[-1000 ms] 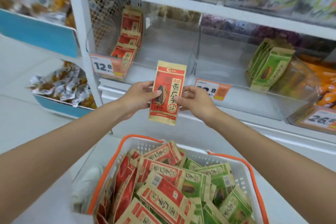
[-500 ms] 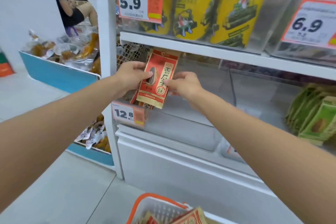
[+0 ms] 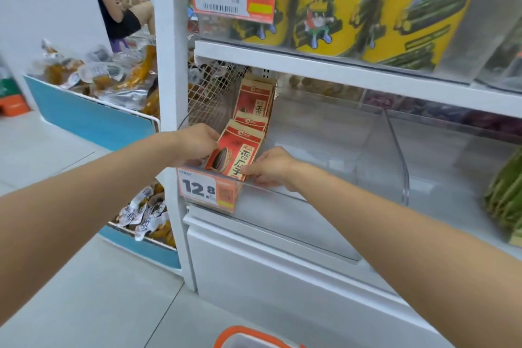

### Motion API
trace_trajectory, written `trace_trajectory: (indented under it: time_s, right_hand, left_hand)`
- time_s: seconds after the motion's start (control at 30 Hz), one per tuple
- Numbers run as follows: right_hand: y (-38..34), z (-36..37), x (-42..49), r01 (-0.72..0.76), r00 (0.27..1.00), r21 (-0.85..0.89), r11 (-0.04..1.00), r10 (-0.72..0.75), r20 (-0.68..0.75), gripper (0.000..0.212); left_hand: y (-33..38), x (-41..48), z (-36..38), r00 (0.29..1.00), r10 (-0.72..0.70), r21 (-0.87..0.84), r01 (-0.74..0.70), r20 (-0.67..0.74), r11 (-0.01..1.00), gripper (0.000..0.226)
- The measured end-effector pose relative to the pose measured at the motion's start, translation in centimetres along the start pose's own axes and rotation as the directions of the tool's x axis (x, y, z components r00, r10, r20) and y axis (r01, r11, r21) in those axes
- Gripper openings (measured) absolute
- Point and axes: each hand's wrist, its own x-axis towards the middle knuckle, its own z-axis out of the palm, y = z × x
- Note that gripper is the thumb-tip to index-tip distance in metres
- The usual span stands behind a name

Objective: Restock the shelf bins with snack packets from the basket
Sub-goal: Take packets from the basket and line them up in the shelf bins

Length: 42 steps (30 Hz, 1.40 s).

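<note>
At centre left of the frame, I saw the left hand (image 3: 197, 144) gripping the left edge of the red snack packet (image 3: 237, 155). The packet stood tilted in the front left corner of the clear bin (image 3: 268, 220), above the 12.8 price tag (image 3: 207, 189) and ahead of the stocked red packets (image 3: 254, 102). Just right, the right hand (image 3: 271, 168) pinched its lower right edge. The basket rim (image 3: 248, 337) showed at bottom centre.

Bright, even store light fell from above, flat and nearly shadowless. Only soft shade lay under the shelf (image 3: 339, 70) above the left hand (image 3: 197, 143) and right hand (image 3: 271, 168). Pale glare hazed the clear bin (image 3: 324, 133) beyond the right hand. Print on the packet (image 3: 240, 152) between them stayed readable, while the bags (image 3: 93, 73) far left were smeared. The post (image 3: 169, 79) bowed with wide-angle distortion.
</note>
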Motion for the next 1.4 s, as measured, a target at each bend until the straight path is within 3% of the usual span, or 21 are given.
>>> trace_trajectory:
  time_s: [0.07, 0.17, 0.27, 0.43, 0.67, 0.73, 0.87, 0.97, 1.07, 1.13, 1.23, 1.4]
  right_hand:
    - [-0.1, 0.1, 0.2, -0.077, 0.996, 0.053, 0.996, 0.074, 0.054, 0.016]
    - [-0.2, 0.9, 0.8, -0.188, 0.973, 0.114, 0.975, 0.169, 0.157, 0.041]
    - [-0.4, 1.4, 1.4, -0.203, 0.971, 0.185, 0.962, 0.172, 0.167, 0.045]
    - [-0.9, 1.1, 1.7, -0.131, 0.991, 0.285, 0.950, 0.122, 0.051, 0.043]
    - [-1.3, 1.0, 3.8, 0.032, 0.993, 0.316, 0.948, 0.005, -0.116, 0.042]
    - [-1.2, 1.0, 4.7, 0.116, 0.978, 0.256, 0.960, -0.065, -0.201, 0.045]
    - [-1.5, 0.2, 5.6, 0.262, 0.903, -0.041, 0.964, -0.260, -0.342, 0.051]
    - [-1.0, 0.4, 6.6, 0.295, 0.883, -0.185, 0.937, -0.341, -0.323, 0.068]
    - [-0.2, 1.5, 7.6, 0.227, 0.899, -0.370, 0.901, -0.340, -0.277, 0.091]
    - [0.3, 1.7, 8.4, 0.195, 0.903, -0.407, 0.893, -0.325, -0.282, 0.095]
    - [-0.1, 1.5, 8.2, 0.200, 0.883, -0.413, 0.888, -0.346, -0.317, 0.079]
    - [0.0, 1.3, 7.8, 0.198, 0.912, -0.314, 0.928, -0.292, -0.287, 0.077]
  left_hand:
    - [0.1, 0.0, 0.0, 0.999, -0.018, 0.054, 0.016, 0.027, 0.998, 0.026]
    - [0.5, -0.1, 0.1, 0.998, -0.036, 0.143, 0.028, 0.052, 0.989, 0.032]
    - [0.7, 0.1, 0.1, 0.995, -0.045, 0.169, 0.029, 0.092, 0.985, 0.037]
    - [0.5, 1.2, 0.4, 0.992, 0.022, 0.050, -0.029, 0.128, 0.998, 0.045]
    - [0.0, 2.7, 1.4, 0.990, 0.138, -0.071, -0.138, -0.003, 0.988, 0.045]
    - [-0.3, 3.1, 1.4, 0.985, 0.172, -0.048, -0.173, -0.021, 0.984, 0.047]
    - [-0.5, 3.4, 1.4, 0.961, 0.268, 0.042, -0.265, -0.065, 0.963, 0.054]
    - [-0.6, 3.4, 1.2, 0.932, 0.336, 0.181, -0.310, -0.139, 0.933, 0.062]
    - [-0.4, 3.1, 1.5, 0.872, 0.418, 0.414, -0.293, -0.253, 0.862, 0.062]
    - [-0.4, 3.1, 2.0, 0.852, 0.424, 0.496, -0.236, -0.309, 0.836, 0.062]
    - [-0.2, 3.4, 2.6, 0.891, 0.340, 0.472, -0.170, -0.302, 0.865, 0.064]
    - [0.5, 4.0, 2.1, 0.919, 0.316, 0.362, -0.220, -0.234, 0.906, 0.071]
